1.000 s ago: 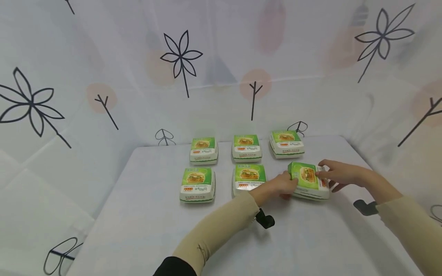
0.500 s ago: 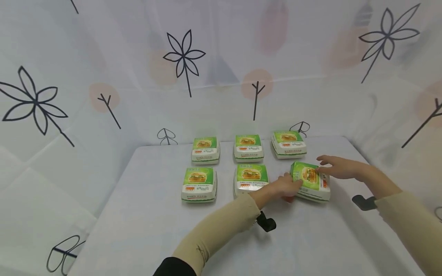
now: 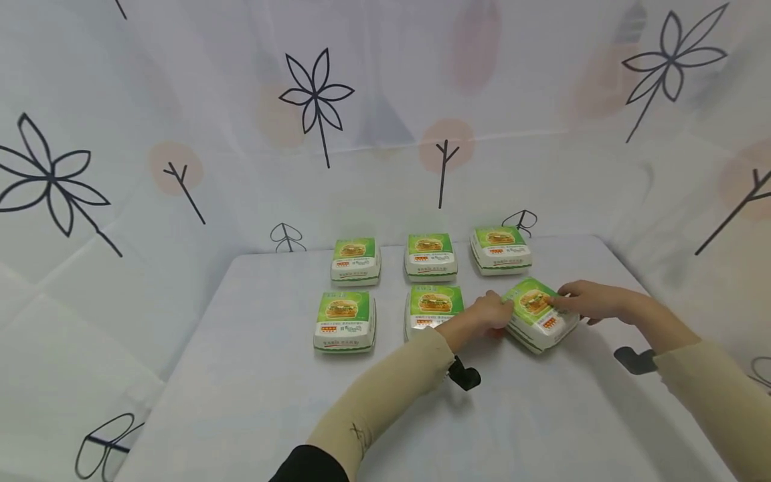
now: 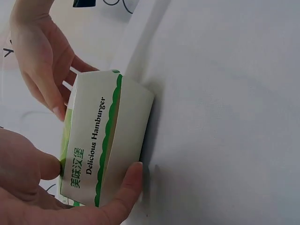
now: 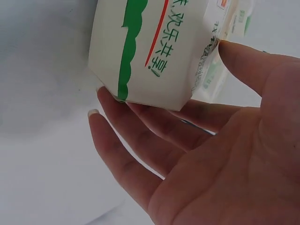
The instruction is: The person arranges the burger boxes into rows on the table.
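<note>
A green and white hamburger box (image 3: 540, 314) sits askew at the right end of the front row on the white table. My left hand (image 3: 490, 313) pinches its left corner; in the left wrist view the thumb (image 4: 49, 166) lies on the lid and a finger (image 4: 129, 183) along the lower side. Over on the box's right, my right hand (image 3: 593, 301) grips it with the thumb (image 5: 241, 58) on the top edge and the other fingers against the side. Printed lettering on the box wall (image 4: 93, 140) reads "Delicious Hamburger". The box's underside is hidden.
Matching boxes stand in two rows: a back-left box (image 3: 355, 262), a back-middle box (image 3: 430, 258), a back-right box (image 3: 501, 251), a front-left box (image 3: 345, 323) and a front-middle box (image 3: 434, 308). The last is close to my left forearm. A patterned cloth (image 3: 373, 194) hangs behind the table (image 3: 253, 402).
The held box has turned clockwise as seen from above, its printed front now facing lower right. My right hand's fingers lifted partly off half a second ago and are back on it.
</note>
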A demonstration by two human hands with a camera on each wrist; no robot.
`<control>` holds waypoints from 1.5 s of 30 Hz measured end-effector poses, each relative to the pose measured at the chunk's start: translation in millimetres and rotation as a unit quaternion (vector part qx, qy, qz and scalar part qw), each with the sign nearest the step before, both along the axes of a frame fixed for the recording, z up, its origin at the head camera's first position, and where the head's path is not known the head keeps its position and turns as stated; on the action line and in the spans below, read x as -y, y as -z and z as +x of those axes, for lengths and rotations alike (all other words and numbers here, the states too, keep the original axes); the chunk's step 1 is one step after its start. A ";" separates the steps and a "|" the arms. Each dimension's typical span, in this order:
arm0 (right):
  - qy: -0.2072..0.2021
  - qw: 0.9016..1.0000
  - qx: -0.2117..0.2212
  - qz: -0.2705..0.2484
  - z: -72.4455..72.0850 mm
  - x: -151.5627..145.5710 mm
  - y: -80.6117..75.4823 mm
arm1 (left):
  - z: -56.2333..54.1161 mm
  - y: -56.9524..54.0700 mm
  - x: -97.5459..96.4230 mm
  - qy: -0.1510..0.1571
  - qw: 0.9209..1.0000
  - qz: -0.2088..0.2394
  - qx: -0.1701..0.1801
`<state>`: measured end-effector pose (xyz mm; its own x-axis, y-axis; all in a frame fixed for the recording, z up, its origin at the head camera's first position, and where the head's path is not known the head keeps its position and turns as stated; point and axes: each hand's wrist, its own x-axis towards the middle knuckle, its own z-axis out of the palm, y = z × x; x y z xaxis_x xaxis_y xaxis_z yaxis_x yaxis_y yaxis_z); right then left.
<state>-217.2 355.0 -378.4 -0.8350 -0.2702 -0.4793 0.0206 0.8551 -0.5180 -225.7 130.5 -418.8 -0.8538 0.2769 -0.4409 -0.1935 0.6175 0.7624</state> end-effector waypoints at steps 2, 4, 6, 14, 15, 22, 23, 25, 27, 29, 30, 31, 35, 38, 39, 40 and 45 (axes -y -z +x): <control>0.002 1.000 0.001 0.002 0.9 0.0 0.1 | 0.8 -0.6 0.3 -0.003 1.000 0.000 0.003; 0.004 1.000 -0.006 0.007 1.7 -1.1 0.0 | 3.6 -1.8 0.2 -0.004 1.000 0.010 0.011; 0.003 1.000 -0.016 0.011 1.6 -2.9 -0.1 | 7.5 -2.0 -0.9 -0.008 0.999 0.028 0.022; 0.011 1.000 0.001 0.001 2.5 -5.1 2.5 | 27.7 -1.2 -11.1 -0.009 1.000 -0.024 0.010; 0.014 1.000 0.006 -0.003 2.7 -5.3 2.8 | 28.0 -1.1 -12.4 -0.014 0.999 -0.035 0.005; 0.034 0.998 0.029 -0.033 8.8 -5.5 8.1 | 18.8 2.4 -15.2 -0.028 1.000 -0.011 0.002; 0.035 0.998 0.032 -0.039 8.4 -4.5 9.4 | 16.7 2.7 -14.4 -0.025 1.000 -0.008 0.004; 0.031 0.998 0.029 -0.047 6.3 -2.3 11.6 | 12.2 2.5 -12.7 -0.029 1.000 0.004 0.012; 0.027 0.998 0.023 -0.054 2.7 1.0 13.1 | 7.1 1.0 -10.5 -0.028 0.999 0.008 0.012; 0.024 0.998 0.013 -0.063 -2.0 5.0 13.9 | 1.3 -1.3 -7.4 -0.026 1.000 0.004 0.004; 0.024 0.997 0.009 -0.068 -4.3 7.4 14.4 | -1.3 -2.5 -5.6 -0.029 1.000 0.005 0.001; 0.023 0.997 0.008 -0.075 -6.2 9.9 14.8 | -3.7 -3.3 -3.8 -0.031 1.000 0.007 0.001; 0.022 0.995 0.008 -0.094 -12.5 18.2 15.6 | -11.0 -5.9 3.4 -0.051 0.998 0.038 0.018; 0.015 0.996 0.004 -0.085 -16.1 23.0 12.7 | -15.1 -8.1 8.5 -0.051 0.996 0.062 0.034; 0.013 0.997 0.003 -0.079 -17.4 24.2 10.8 | -16.8 -9.1 10.0 -0.047 0.996 0.069 0.036; 0.011 0.998 0.002 -0.069 -18.4 25.1 8.5 | -17.9 -11.7 11.3 -0.043 0.996 0.066 0.034; 0.007 1.000 -0.025 -0.006 -15.8 18.1 -3.8 | -15.1 -33.4 25.3 0.036 0.997 -0.005 -0.069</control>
